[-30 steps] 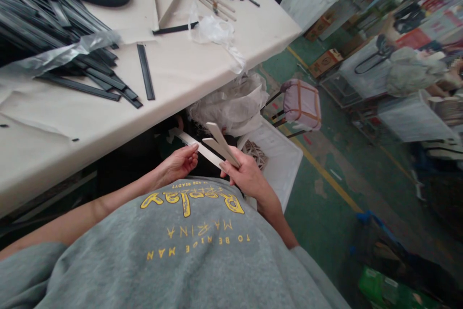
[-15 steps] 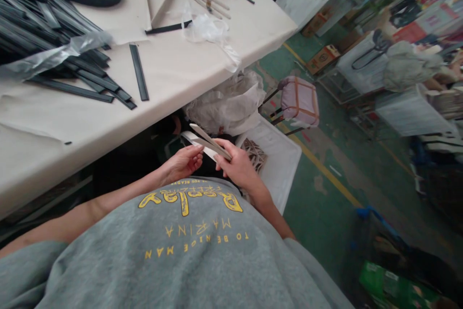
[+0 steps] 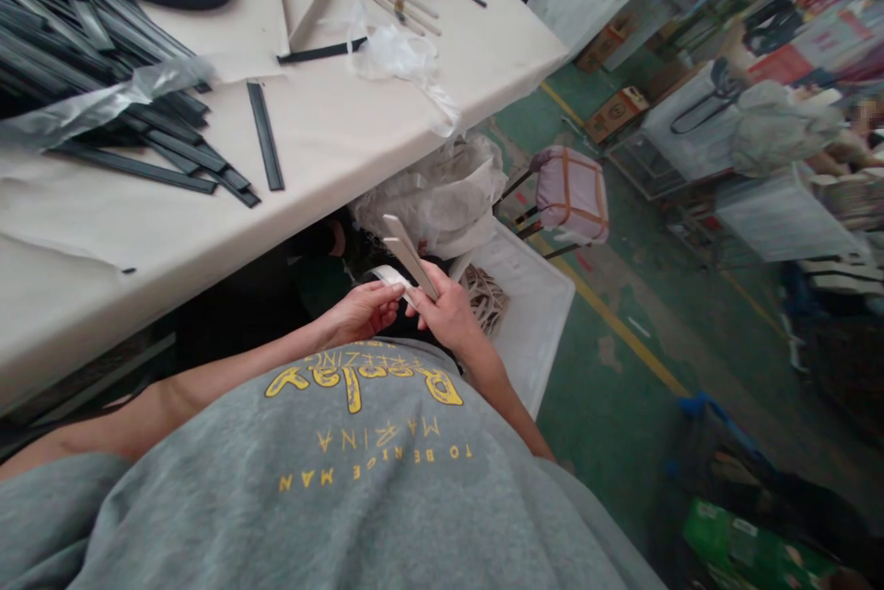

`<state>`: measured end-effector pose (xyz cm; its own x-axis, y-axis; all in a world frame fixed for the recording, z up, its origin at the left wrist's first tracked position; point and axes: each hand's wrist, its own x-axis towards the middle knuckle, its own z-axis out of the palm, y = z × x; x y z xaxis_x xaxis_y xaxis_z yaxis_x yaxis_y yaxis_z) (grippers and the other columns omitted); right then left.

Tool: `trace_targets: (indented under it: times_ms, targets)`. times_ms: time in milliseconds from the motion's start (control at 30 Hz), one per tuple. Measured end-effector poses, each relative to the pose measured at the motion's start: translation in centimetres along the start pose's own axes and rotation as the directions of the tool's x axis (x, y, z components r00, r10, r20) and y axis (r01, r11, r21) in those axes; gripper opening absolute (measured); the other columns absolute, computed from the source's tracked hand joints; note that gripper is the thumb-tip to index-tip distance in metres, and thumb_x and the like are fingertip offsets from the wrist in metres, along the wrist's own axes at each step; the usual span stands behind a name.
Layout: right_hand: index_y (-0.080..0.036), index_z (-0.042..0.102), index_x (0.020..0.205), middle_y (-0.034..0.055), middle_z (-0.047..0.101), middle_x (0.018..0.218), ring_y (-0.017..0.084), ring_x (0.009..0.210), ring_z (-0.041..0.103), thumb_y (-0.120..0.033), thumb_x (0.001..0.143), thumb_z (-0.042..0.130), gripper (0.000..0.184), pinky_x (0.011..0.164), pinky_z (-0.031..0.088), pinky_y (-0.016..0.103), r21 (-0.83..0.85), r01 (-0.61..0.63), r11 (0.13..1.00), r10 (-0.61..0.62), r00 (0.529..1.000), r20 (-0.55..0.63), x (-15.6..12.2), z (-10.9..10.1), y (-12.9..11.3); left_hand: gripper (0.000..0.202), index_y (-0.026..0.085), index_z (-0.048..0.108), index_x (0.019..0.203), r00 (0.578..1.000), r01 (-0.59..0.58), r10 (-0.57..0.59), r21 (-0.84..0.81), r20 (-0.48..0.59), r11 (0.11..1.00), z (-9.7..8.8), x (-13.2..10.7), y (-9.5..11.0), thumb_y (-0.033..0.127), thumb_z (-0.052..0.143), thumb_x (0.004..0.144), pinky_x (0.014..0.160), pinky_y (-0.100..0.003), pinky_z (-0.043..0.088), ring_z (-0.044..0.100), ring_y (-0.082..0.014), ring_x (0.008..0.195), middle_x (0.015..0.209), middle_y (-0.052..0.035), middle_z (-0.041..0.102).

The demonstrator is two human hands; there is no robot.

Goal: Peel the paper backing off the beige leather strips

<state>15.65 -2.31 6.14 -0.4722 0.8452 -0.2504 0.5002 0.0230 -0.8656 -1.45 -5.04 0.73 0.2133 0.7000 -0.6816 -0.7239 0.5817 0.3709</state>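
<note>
And there they swing: the two beige strips [image 3: 411, 260] have tipped up from their leftward slant, their free ends now pointing to the upper left, clear of the left hand [image 3: 365, 311]. That hand has slid rightward, closing in on the right hand [image 3: 452, 309], and less of the white strip [image 3: 390, 276] shows than in the first frame, just a short, curved length now. What it means for the work: the white strip now stands apart from the beige pair, so the left hand looks to have a clear run at it!

To the pose, then. Both hands meet near the centre of the frame, just above the grey shirt [image 3: 387, 516]. The left forearm [image 3: 235, 378] stretches in from the lower left, its fingers [image 3: 384, 295] narrow, pinching the white strip between thumb and index. The right forearm [image 3: 507, 406] climbs from lower right, elbow bent, that fist wrapped around the beige strips' lower ends; whether it also grips the white one's hidden end, I cannot tell. Beyond, upper left, dark strips [image 3: 48, 38] lie heaped on the counter [image 3: 227, 231], one dark strip [image 3: 265, 137] apart from them, and a white bin [image 3: 542, 305] sits right of the hands
</note>
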Motion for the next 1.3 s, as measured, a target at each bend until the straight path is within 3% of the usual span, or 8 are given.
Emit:
trace_targets:
  times_ms: [167,333,433,633,767,967,1100,1300]
  targets:
    - [-0.022,0.053,0.145,-0.0032,0.068,0.072,0.008,0.05,0.06,-0.029,0.094,0.056,0.051,0.051,0.051,0.019,0.005,-0.01,1.0,0.01,0.998,0.056,-1.4,-1.0,0.4,0.012,0.011,0.066,0.077,0.993,-0.101,0.099,-0.034,-0.068,0.994,-0.5,0.0,0.8,0.006,0.072,0.086,0.048,-0.013,0.05,0.055,-0.0051,0.049,0.061,0.0023,0.058]
    - [-0.021,0.054,0.143,-0.0036,0.068,0.072,0.007,0.048,0.058,-0.029,0.095,0.055,0.049,0.05,0.05,0.018,-0.005,-0.031,1.0,0.031,1.0,0.002,-0.9,-0.3,0.6,0.009,0.01,0.069,0.079,1.0,-0.006,0.006,0.043,0.001,0.999,0.1,-0.1,0.1,0.006,0.077,0.082,0.049,-0.014,0.051,0.056,-0.0059,0.049,0.059,0.0016,0.058]
    - [-0.02,0.056,0.141,-0.0032,0.069,0.073,0.006,0.047,0.057,-0.03,0.095,0.056,0.047,0.05,0.049,0.017,0.024,-0.016,1.0,0.015,1.0,0.01,-0.7,-0.1,0.4,0.011,0.01,0.068,0.078,1.0,-0.029,0.029,0.051,0.003,0.998,0.0,-0.1,0.4,0.006,0.079,0.08,0.049,-0.014,0.051,0.056,-0.0056,0.049,0.061,0.0013,0.06]
    - [-0.017,0.07,0.1,-0.0018,0.067,0.07,0.006,0.047,0.054,-0.036,0.095,0.059,0.023,0.046,0.043,0.017,0.096,0.005,0.995,-0.016,0.994,0.107,-2.6,-1.1,0.0,0.011,0.012,0.066,0.078,0.994,-0.111,0.111,0.022,0.0,0.994,-1.0,0.2,1.6,0.007,0.074,0.084,0.048,-0.013,0.049,0.053,-0.0044,0.048,0.063,0.0028,0.059]
    - [-0.018,0.07,0.099,-0.0028,0.066,0.069,0.006,0.045,0.051,-0.036,0.096,0.058,0.023,0.048,0.043,0.019,0.121,0.068,0.99,-0.073,0.997,0.033,-1.4,0.1,0.6,0.01,0.012,0.068,0.079,0.995,-0.078,0.072,0.1,0.065,0.992,-0.3,-0.3,1.1,0.008,0.078,0.081,0.051,-0.014,0.051,0.057,-0.0054,0.053,0.068,0.0002,0.064]
    - [-0.019,0.069,0.122,0.0044,0.075,0.094,0.017,0.082,0.069,-0.039,0.089,0.07,0.039,0.078,0.057,0.03,0.136,0.306,0.942,-0.307,0.952,-0.012,-1.2,-0.1,1.9,0.011,0.01,0.071,0.082,0.992,-0.057,0.039,0.153,0.118,0.987,0.3,-1.5,1.4,0.01,0.081,0.078,0.053,-0.015,0.051,0.058,-0.0063,0.055,0.069,-0.0013,0.065]
    - [-0.023,0.071,0.122,0.009,0.07,0.127,0.023,0.119,0.065,-0.036,0.088,0.073,0.037,0.106,0.051,0.04,-0.018,0.436,0.9,-0.435,0.891,-0.127,-1.9,-0.5,2.6,0.011,0.011,0.07,0.08,0.996,-0.004,-0.01,0.157,0.089,0.988,0.6,-1.9,1.5,0.008,0.081,0.077,0.052,-0.015,0.051,0.057,-0.0062,0.052,0.065,-0.0002,0.063]
    - [-0.026,0.078,0.109,0.0071,0.066,0.138,0.022,0.121,0.066,-0.034,0.09,0.072,0.02,0.104,0.055,0.038,-0.106,0.459,0.882,-0.467,0.882,-0.064,-1.8,0.3,3.3,0.005,0.011,0.071,0.085,0.987,0.049,-0.075,0.177,0.145,0.983,1.2,-1.6,0.8,0.008,0.074,0.084,0.059,-0.018,0.056,0.063,-0.0086,0.057,0.07,-0.0031,0.067]
